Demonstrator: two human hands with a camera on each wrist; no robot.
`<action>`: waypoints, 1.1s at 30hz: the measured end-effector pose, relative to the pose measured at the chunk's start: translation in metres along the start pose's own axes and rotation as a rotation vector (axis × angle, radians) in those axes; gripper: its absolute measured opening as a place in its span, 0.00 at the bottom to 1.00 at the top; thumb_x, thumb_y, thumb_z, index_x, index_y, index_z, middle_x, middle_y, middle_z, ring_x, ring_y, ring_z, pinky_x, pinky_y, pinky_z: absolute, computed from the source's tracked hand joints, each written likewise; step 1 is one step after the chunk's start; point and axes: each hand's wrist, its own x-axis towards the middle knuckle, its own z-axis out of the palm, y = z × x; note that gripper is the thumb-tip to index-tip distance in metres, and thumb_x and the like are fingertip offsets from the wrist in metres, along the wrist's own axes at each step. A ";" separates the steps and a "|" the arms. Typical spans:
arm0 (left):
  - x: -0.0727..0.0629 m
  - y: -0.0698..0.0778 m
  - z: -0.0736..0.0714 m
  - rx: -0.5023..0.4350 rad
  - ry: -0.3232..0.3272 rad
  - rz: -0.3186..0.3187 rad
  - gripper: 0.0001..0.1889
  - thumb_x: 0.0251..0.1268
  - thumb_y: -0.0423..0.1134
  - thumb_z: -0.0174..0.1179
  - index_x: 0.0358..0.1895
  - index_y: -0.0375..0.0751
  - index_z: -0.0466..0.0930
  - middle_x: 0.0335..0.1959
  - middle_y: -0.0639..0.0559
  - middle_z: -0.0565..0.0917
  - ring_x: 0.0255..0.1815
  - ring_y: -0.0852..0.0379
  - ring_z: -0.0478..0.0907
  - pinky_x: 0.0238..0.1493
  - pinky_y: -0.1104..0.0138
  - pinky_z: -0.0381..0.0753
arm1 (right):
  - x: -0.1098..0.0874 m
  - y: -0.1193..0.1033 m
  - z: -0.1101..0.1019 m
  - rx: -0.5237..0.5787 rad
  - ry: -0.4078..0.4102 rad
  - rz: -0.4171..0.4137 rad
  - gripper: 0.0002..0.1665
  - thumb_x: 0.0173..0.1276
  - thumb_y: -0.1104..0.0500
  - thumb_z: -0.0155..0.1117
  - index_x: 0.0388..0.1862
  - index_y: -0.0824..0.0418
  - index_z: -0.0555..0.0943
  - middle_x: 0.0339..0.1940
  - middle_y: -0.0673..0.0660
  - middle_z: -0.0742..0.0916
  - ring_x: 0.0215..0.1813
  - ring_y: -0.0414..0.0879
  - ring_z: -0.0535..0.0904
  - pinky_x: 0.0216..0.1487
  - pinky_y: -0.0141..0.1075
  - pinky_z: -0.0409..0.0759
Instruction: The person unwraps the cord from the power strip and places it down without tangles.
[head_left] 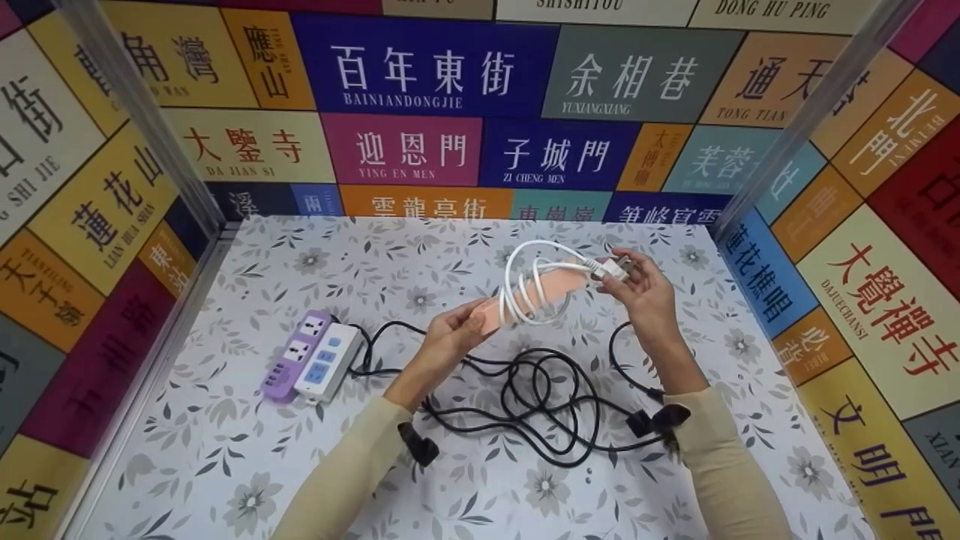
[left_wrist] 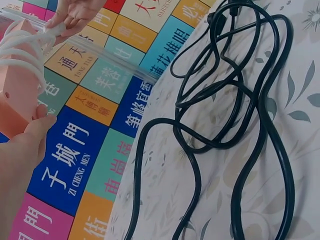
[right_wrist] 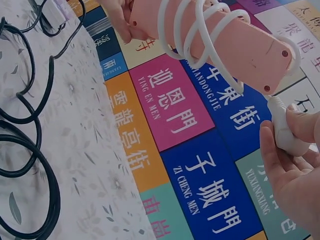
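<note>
A pink power strip [head_left: 564, 282] is held up off the table, tilted, with its white cord [head_left: 517, 294] looped around it several times. My left hand [head_left: 452, 330] grips its near left end, thumb on top. At the cord's other end, my right hand [head_left: 643, 289] pinches the white plug [head_left: 616, 268] between thumb and fingers, its metal prongs showing. In the right wrist view, the underside of the pink strip [right_wrist: 255, 57] with its screw holes faces the camera, and the plug [right_wrist: 285, 127] sits in the right fingers.
Left on the flowered tabletop [head_left: 259, 480] lie a purple power strip [head_left: 289, 367] and a white power strip [head_left: 327, 365], side by side. Their black cords [head_left: 525, 375] tangle across the middle, with a black plug [head_left: 640, 424] by the right forearm. Lettered panels [head_left: 420, 67] wall the table's back and sides.
</note>
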 end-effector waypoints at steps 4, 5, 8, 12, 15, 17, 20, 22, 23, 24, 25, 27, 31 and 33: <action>-0.002 0.000 0.001 -0.019 -0.005 0.009 0.34 0.76 0.43 0.55 0.73 0.23 0.58 0.72 0.27 0.66 0.68 0.52 0.73 0.69 0.66 0.75 | -0.004 -0.007 0.001 -0.015 -0.016 -0.029 0.31 0.69 0.66 0.66 0.68 0.70 0.68 0.54 0.51 0.86 0.50 0.42 0.86 0.51 0.33 0.86; -0.002 0.000 0.001 -0.015 0.002 0.012 0.32 0.77 0.41 0.54 0.73 0.23 0.59 0.72 0.28 0.67 0.67 0.53 0.74 0.69 0.67 0.75 | -0.004 -0.009 0.001 -0.018 -0.020 -0.039 0.30 0.69 0.66 0.66 0.68 0.70 0.68 0.54 0.52 0.86 0.51 0.42 0.86 0.51 0.33 0.86; -0.002 -0.001 0.000 0.012 0.027 0.018 0.28 0.78 0.37 0.51 0.73 0.24 0.60 0.71 0.29 0.69 0.64 0.57 0.76 0.67 0.70 0.76 | -0.007 -0.015 0.000 -0.018 -0.032 -0.074 0.29 0.69 0.66 0.66 0.66 0.69 0.70 0.55 0.54 0.86 0.51 0.44 0.85 0.50 0.33 0.86; -0.002 -0.003 -0.002 -0.002 0.049 0.013 0.27 0.79 0.35 0.49 0.73 0.23 0.59 0.72 0.29 0.68 0.62 0.60 0.76 0.65 0.71 0.77 | -0.012 -0.025 -0.002 -0.019 -0.046 -0.120 0.27 0.69 0.66 0.66 0.65 0.68 0.71 0.55 0.56 0.85 0.47 0.46 0.83 0.49 0.33 0.86; -0.002 -0.004 -0.003 -0.063 0.059 0.009 0.27 0.79 0.33 0.48 0.74 0.22 0.57 0.73 0.27 0.65 0.63 0.59 0.75 0.65 0.73 0.76 | -0.017 -0.032 -0.003 -0.040 -0.074 -0.156 0.26 0.69 0.68 0.65 0.64 0.71 0.71 0.54 0.56 0.85 0.45 0.46 0.82 0.48 0.33 0.85; -0.003 -0.004 -0.005 -0.089 0.062 0.007 0.27 0.79 0.32 0.46 0.74 0.22 0.56 0.74 0.27 0.63 0.65 0.59 0.74 0.66 0.73 0.75 | -0.021 -0.035 -0.003 -0.056 -0.108 -0.181 0.26 0.69 0.70 0.64 0.63 0.74 0.70 0.55 0.56 0.85 0.46 0.45 0.82 0.48 0.33 0.85; -0.004 -0.004 -0.006 -0.107 0.073 0.000 0.26 0.78 0.31 0.46 0.74 0.22 0.57 0.74 0.27 0.63 0.65 0.58 0.74 0.66 0.74 0.75 | -0.026 -0.037 -0.006 -0.073 -0.165 -0.211 0.25 0.68 0.72 0.63 0.62 0.75 0.70 0.56 0.55 0.85 0.50 0.45 0.82 0.49 0.32 0.85; -0.005 -0.003 -0.006 -0.113 0.077 0.000 0.26 0.78 0.31 0.47 0.74 0.22 0.57 0.73 0.26 0.64 0.64 0.58 0.74 0.65 0.73 0.76 | -0.029 -0.036 -0.008 -0.067 -0.211 -0.232 0.24 0.68 0.74 0.62 0.61 0.76 0.70 0.57 0.56 0.85 0.52 0.45 0.82 0.50 0.32 0.85; -0.006 -0.003 -0.007 -0.116 0.079 0.003 0.27 0.78 0.31 0.47 0.74 0.21 0.57 0.73 0.26 0.63 0.64 0.58 0.74 0.65 0.73 0.76 | -0.031 -0.036 -0.010 -0.058 -0.232 -0.240 0.23 0.67 0.75 0.62 0.61 0.76 0.70 0.57 0.56 0.85 0.52 0.45 0.82 0.50 0.32 0.85; -0.006 -0.002 -0.007 -0.126 0.086 0.005 0.27 0.78 0.31 0.47 0.74 0.21 0.57 0.73 0.26 0.63 0.64 0.58 0.75 0.65 0.73 0.76 | -0.032 -0.036 -0.012 -0.046 -0.252 -0.247 0.23 0.67 0.76 0.61 0.60 0.76 0.71 0.58 0.56 0.85 0.53 0.45 0.81 0.50 0.31 0.85; -0.007 -0.001 -0.007 -0.130 0.093 0.006 0.27 0.78 0.31 0.47 0.74 0.21 0.57 0.73 0.26 0.63 0.63 0.58 0.75 0.64 0.73 0.77 | -0.034 -0.036 -0.013 -0.032 -0.270 -0.257 0.23 0.66 0.77 0.61 0.59 0.76 0.71 0.58 0.57 0.85 0.52 0.45 0.81 0.50 0.31 0.85; -0.007 0.002 -0.008 -0.142 0.106 0.012 0.28 0.77 0.31 0.48 0.74 0.22 0.56 0.73 0.26 0.63 0.63 0.58 0.75 0.64 0.73 0.77 | -0.037 -0.035 -0.017 0.001 -0.299 -0.269 0.22 0.64 0.80 0.59 0.58 0.77 0.71 0.57 0.57 0.85 0.52 0.45 0.81 0.49 0.30 0.85; -0.009 0.008 -0.010 -0.159 0.148 0.027 0.28 0.77 0.32 0.51 0.74 0.23 0.57 0.73 0.26 0.63 0.64 0.57 0.75 0.65 0.72 0.77 | -0.042 -0.033 -0.024 0.029 -0.322 -0.272 0.22 0.61 0.83 0.58 0.54 0.77 0.72 0.55 0.58 0.85 0.52 0.45 0.81 0.48 0.28 0.85; -0.009 0.010 -0.012 -0.170 0.162 0.034 0.28 0.76 0.31 0.51 0.74 0.23 0.57 0.74 0.27 0.63 0.66 0.55 0.74 0.67 0.71 0.76 | -0.045 -0.030 -0.027 0.027 -0.329 -0.257 0.22 0.60 0.83 0.59 0.53 0.77 0.73 0.55 0.58 0.85 0.55 0.46 0.81 0.49 0.28 0.84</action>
